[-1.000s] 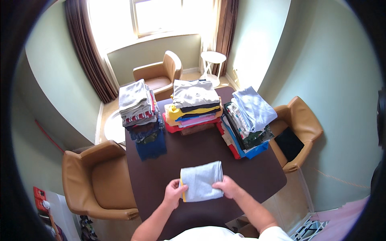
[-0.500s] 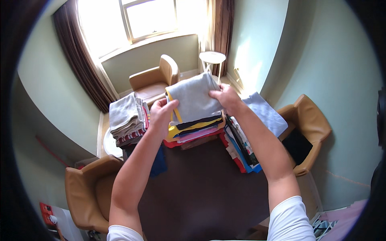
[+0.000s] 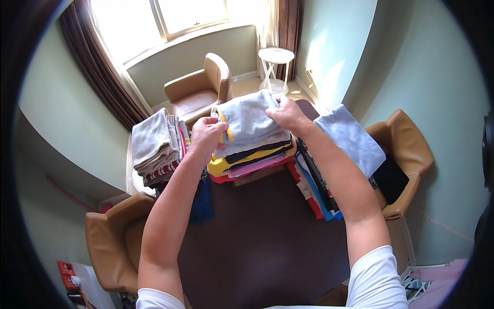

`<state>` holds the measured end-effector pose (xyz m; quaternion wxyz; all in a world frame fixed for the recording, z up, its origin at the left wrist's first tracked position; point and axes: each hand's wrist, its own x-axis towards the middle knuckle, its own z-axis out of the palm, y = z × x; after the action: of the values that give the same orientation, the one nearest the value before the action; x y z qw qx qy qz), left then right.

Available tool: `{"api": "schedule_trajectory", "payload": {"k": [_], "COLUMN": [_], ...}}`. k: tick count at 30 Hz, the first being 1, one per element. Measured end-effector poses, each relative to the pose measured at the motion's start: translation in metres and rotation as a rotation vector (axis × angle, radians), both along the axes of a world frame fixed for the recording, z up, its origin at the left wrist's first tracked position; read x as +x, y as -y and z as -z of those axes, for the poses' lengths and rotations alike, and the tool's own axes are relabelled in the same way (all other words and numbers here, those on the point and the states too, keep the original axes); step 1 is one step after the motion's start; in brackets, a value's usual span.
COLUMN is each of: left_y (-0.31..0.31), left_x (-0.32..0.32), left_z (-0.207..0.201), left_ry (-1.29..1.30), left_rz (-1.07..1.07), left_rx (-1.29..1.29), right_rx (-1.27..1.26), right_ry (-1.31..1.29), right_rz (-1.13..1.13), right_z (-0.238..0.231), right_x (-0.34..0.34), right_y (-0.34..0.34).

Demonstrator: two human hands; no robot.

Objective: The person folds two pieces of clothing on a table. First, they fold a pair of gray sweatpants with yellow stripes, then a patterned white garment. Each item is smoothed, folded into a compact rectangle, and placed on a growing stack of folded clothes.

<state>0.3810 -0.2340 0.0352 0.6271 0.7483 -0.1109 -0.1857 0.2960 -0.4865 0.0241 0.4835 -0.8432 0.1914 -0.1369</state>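
A folded grey garment with yellow trim (image 3: 250,117) lies over the top of the middle stack of folded clothes (image 3: 252,162). My left hand (image 3: 207,135) pinches its left side by the yellow edge. On its far right corner, my right hand (image 3: 286,113) grips the cloth between thumb and fingers. Black, yellow, pink and red layers show below it. To the left stands another stack of folded clothes (image 3: 154,144), grey and beige on top. A third stack (image 3: 313,181) sits to the right, partly hidden by my right forearm, with a light blue cloth (image 3: 352,140) over it.
The dark brown table (image 3: 262,239) spreads before me, with a blue cloth (image 3: 201,204) near its left side. Tan armchairs stand at the left (image 3: 116,247), far side (image 3: 200,90) and right (image 3: 404,159). A small white round table (image 3: 276,55) is near the window.
Both hands have lowered the grey garment onto the middle stack, and its surface now looks more rumpled. The view has tipped down slightly.
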Motion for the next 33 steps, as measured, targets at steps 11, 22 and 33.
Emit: {"api": "schedule_trajectory", "payload": {"k": [11, 22, 33], "left_y": [-0.044, -0.241, -0.315], "left_x": [-0.063, -0.333, -0.464], "left_z": [0.039, 0.245, 0.240], "left_ry": [0.471, 0.029, -0.081], "left_rz": [-0.139, -0.082, 0.310], "left_rx": [-0.018, 0.059, 0.294], "right_rx": [-0.901, -0.873, -0.664], "right_ry": [-0.145, 0.422, -0.528], "right_rz": [-0.126, -0.157, -0.126], "right_z": [-0.024, 0.009, 0.230], "right_x": [-0.013, -0.139, -0.545], "right_y": [-0.096, -0.185, -0.305]}}
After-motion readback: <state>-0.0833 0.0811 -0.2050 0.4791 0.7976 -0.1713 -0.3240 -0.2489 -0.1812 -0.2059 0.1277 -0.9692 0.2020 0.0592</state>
